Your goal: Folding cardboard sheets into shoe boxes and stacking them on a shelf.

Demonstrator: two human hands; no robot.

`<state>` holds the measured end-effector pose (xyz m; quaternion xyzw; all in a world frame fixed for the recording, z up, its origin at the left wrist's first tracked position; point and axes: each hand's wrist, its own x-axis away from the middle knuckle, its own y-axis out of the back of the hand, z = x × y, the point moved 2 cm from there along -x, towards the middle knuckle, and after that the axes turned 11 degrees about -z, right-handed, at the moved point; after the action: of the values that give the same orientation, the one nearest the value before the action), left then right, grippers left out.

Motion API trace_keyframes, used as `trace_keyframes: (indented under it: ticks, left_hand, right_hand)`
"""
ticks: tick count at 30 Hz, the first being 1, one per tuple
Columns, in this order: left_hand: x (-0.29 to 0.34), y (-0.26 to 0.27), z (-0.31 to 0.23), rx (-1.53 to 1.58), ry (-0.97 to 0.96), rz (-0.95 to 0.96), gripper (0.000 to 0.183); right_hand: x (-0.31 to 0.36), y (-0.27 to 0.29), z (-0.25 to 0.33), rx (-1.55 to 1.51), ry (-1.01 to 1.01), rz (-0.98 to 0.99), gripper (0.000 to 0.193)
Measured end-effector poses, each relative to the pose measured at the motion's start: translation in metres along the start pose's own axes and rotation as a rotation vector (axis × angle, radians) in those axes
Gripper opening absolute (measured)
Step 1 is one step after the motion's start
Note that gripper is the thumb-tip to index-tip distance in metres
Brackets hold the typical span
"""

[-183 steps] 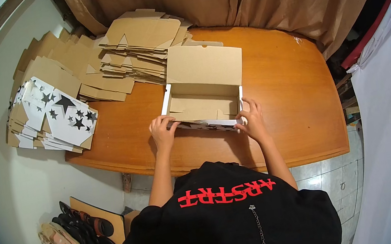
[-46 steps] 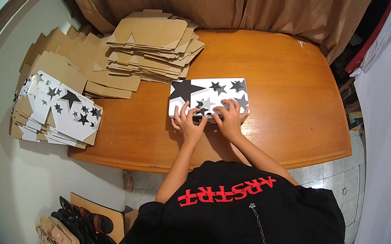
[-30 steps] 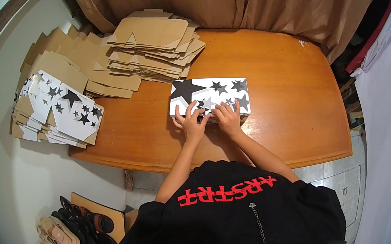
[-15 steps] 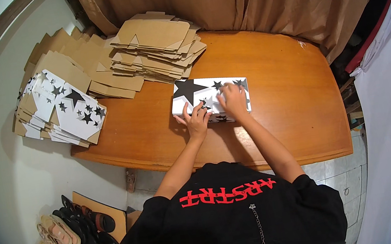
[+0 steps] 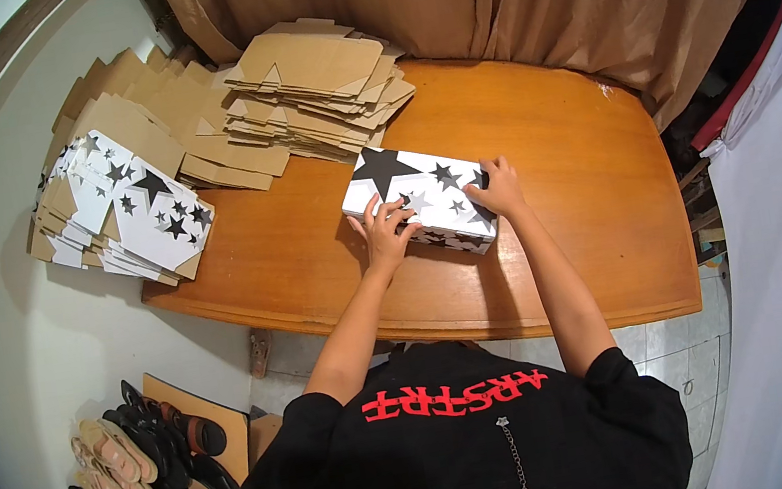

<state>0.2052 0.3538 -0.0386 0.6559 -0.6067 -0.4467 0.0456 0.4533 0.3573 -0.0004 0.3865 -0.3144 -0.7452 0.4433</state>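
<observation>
A closed cardboard box (image 5: pixel 430 178), white with black and grey stars, lies at a slant on the wooden table in front of me. My left hand (image 5: pixel 385 233) is at its near left part, fingers bent over the top edge and spread a little. At the box's right end, my right hand (image 5: pixel 501 189) grips the corner, its thumb on the top and its fingers around the far side. Both hands steady the box between them. The undersides of my fingers are hidden.
Flattened brown cardboard boxes (image 5: pixel 304 70) are piled at the back of the table (image 5: pixel 599 213). More flat pieces, some star-printed (image 5: pixel 153 204), lean at the left by the wall. A brown curtain (image 5: pixel 597 1) hangs behind. Several shoes (image 5: pixel 126 466) sit on the lower left.
The box has turned clockwise, its right end swinging toward me. My right hand has moved from the top to the right end. My left hand stays on the near left edge.
</observation>
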Motion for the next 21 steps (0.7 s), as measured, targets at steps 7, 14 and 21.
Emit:
trace_keyframes:
  ticks: [7,14,21]
  left_hand:
    - [0.049,0.002,0.01,0.21,0.235,-0.452,0.04]
    - [0.132,-0.031,0.007,0.807,0.855,0.104,0.066]
    - [0.12,0.106,-0.036,0.747,0.361,0.114,0.08]
  right_hand:
    - [0.043,-0.015,-0.037,-0.232,-0.208,0.289,0.05]
    - [0.148,-0.043,-0.033,-1.112,-0.437,0.377,0.055]
    - [0.238,-0.042,0.029,-1.503,-0.3,0.101,0.067]
